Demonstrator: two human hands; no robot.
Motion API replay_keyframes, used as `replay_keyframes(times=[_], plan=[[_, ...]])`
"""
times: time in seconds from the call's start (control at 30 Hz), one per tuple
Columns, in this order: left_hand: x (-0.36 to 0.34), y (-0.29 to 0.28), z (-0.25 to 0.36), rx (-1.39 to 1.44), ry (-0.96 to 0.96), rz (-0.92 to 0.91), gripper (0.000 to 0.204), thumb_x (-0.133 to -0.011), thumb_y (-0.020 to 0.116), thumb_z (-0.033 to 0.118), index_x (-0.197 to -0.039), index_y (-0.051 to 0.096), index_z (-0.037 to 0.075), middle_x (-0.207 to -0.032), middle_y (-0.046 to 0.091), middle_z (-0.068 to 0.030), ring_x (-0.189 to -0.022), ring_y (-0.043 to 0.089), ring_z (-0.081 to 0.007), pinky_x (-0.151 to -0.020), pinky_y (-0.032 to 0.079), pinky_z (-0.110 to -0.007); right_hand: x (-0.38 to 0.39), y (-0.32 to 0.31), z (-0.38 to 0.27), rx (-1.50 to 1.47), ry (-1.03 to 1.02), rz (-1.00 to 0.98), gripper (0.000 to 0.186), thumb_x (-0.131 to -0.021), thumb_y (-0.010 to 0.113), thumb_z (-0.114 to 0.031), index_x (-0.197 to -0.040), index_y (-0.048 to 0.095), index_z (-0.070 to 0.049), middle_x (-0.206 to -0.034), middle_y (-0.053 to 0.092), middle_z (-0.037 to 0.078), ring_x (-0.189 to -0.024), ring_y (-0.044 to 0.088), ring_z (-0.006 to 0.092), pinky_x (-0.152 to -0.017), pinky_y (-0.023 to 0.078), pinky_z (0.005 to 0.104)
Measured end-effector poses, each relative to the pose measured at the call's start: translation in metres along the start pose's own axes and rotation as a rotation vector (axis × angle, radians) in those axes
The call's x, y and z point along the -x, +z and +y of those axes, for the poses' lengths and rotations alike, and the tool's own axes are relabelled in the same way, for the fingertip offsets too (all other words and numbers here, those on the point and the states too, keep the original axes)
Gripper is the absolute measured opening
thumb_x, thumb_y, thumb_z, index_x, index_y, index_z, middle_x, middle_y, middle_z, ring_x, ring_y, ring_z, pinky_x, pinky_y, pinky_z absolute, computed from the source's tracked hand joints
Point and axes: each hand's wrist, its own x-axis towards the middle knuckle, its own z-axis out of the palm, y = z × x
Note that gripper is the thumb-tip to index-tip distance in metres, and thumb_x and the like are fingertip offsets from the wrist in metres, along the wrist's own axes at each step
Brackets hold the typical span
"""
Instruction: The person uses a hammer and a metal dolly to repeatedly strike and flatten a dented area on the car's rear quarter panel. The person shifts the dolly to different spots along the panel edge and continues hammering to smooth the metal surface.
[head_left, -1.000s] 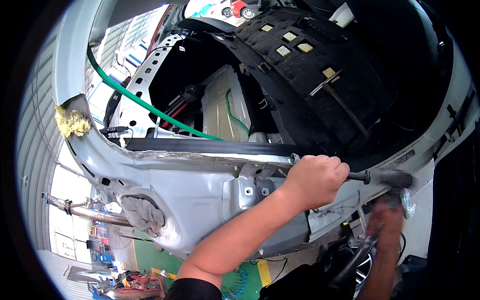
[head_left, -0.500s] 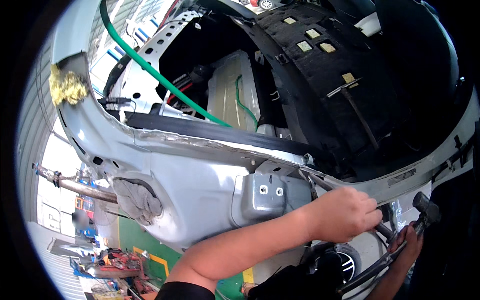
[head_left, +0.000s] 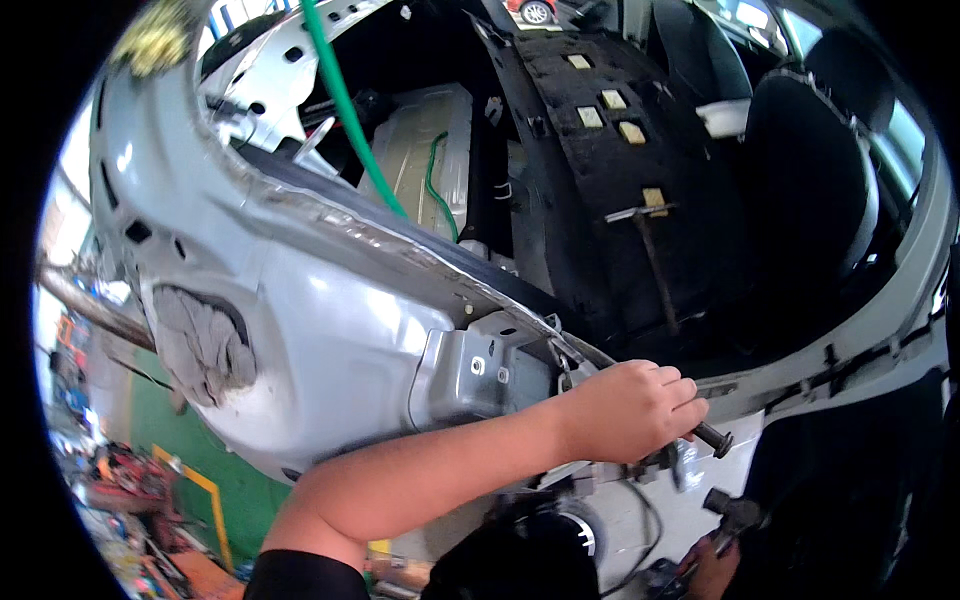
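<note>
My left hand (head_left: 635, 408) is closed around a dark metal chisel (head_left: 713, 438); its flared end sticks out past my fingers to the right. The chisel's other end points at the torn edge of a silver car body panel (head_left: 330, 310), beside a raised bracket (head_left: 470, 370). Whether its tip touches the metal is hidden by my hand. Lower down, my right hand (head_left: 712, 574) is closed on a hammer (head_left: 738, 510), gripping the handle just below the dark head. The hammer head is apart from the chisel.
Inside the car body, another hammer (head_left: 655, 265) lies on black lining. A green hose (head_left: 345, 110) hangs into the opening. Grey cloth (head_left: 205, 345) is stuffed into a panel hole, and yellow foam (head_left: 150, 40) sits at upper left. Black seats (head_left: 810, 170) stand at right.
My view has shifted, so the car body appears further left. My right hand and the hammer have dropped lower, away from the chisel. My left hand keeps its grip on the chisel.
</note>
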Motion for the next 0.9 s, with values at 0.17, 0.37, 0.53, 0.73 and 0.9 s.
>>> replay_keyframes(times=[0.17,0.37,0.53,0.73,0.9], plan=[[-0.014,-0.021,0.017,0.128,-0.112,0.135,0.023,-0.098,0.065,0.02,-0.111,0.06,0.002,-0.094,0.068,-0.0154,-0.087,0.069,-0.0321,-0.073,0.055,-0.041,0.02,-0.044,-0.008,0.383,-0.278,0.032,0.028,-0.092,0.069,-0.013,-0.115,0.061,0.001,-0.065,0.059,0.005,-0.05,0.057,0.0161,-0.049,0.05,0.0318],[-0.039,-0.008,0.064,0.086,-0.052,0.185,0.022,-0.1,0.064,0.024,-0.109,0.064,0.004,-0.086,0.065,-0.0127,-0.078,0.069,-0.0254,-0.066,0.056,-0.038,0.053,-0.063,-0.031,0.696,-0.372,0.006,0.036,-0.087,0.076,-0.028,-0.103,0.067,0.004,-0.074,0.066,0.011,-0.066,0.064,0.0256,-0.064,0.052,0.0436],[-0.042,0.001,0.062,-0.063,-0.11,0.338,0.024,-0.098,0.062,0.017,-0.118,0.063,0.002,-0.089,0.067,-0.0147,-0.081,0.07,-0.0256,-0.069,0.056,-0.036,0.059,-0.072,-0.026,0.871,-0.227,-0.064,0.044,-0.086,0.078,-0.034,-0.104,0.068,0.004,-0.08,0.069,0.015,-0.07,0.064,0.0295,-0.068,0.052,0.0454],[-0.036,-0.012,0.031,-0.069,-0.17,0.305,0.026,-0.099,0.06,0.014,-0.122,0.061,0.003,-0.088,0.068,-0.0155,-0.08,0.072,-0.0276,-0.067,0.058,-0.039,0.037,-0.071,-0.03,0.817,-0.274,-0.167,0.028,-0.091,0.076,-0.025,-0.093,0.064,0.0,-0.073,0.064,0.006,-0.063,0.058,0.0167,-0.059,0.05,0.0355],[-0.029,0.0,0.014,-0.007,-0.175,0.543,0.027,-0.096,0.064,0.02,-0.116,0.06,0.001,-0.083,0.064,-0.0126,-0.075,0.069,-0.0282,-0.063,0.056,-0.04,-0.021,-0.058,-0.025,0.909,-0.316,-0.223,0.027,-0.093,0.075,-0.024,-0.096,0.063,0.0,-0.071,0.065,0.005,-0.058,0.06,0.0162,-0.055,0.05,0.0339]])
